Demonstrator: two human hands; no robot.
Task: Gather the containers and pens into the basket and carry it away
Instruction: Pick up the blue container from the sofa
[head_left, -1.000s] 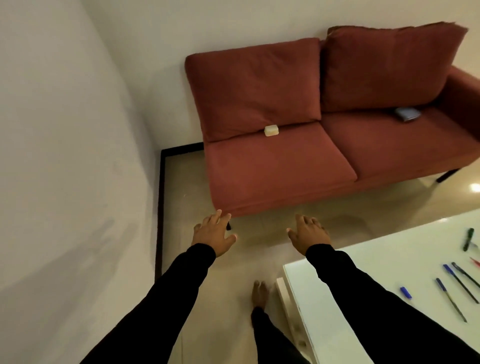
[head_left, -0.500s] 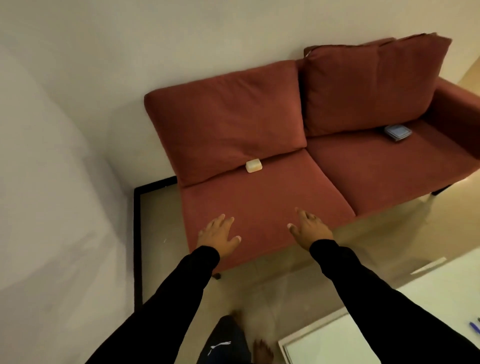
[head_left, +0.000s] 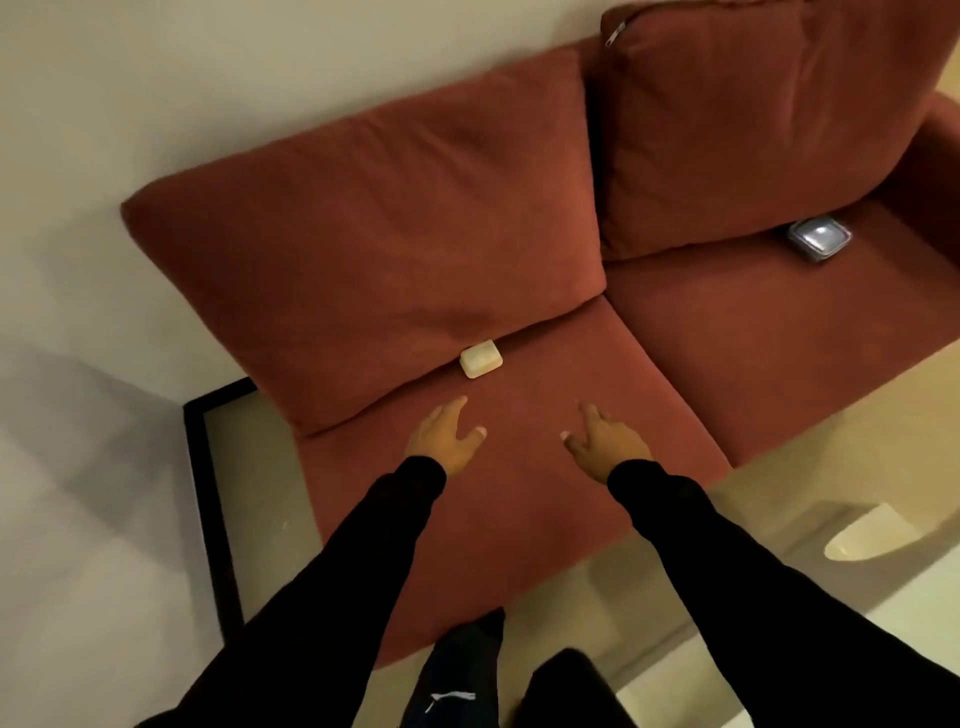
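Observation:
A small cream-white container (head_left: 481, 358) lies on the left seat cushion of a red sofa (head_left: 519, 483), tucked against the back cushion. A clear container with a bluish lid (head_left: 818, 238) rests on the right seat near the armrest. My left hand (head_left: 447, 439) hovers over the left seat with fingers apart, a short way in front of the cream container. My right hand (head_left: 605, 441) is level with it to the right, also empty with fingers spread. No basket or pens are in view.
The sofa stands against a pale wall (head_left: 208, 78). A black-framed panel (head_left: 213, 499) lies on the floor to its left. Tiled floor (head_left: 779, 483) runs along the right, with a bright reflection. My legs show at the bottom.
I have moved closer to the sofa, and both hands now reach over the left seat toward the cream container. The white table with pens has dropped out of view.

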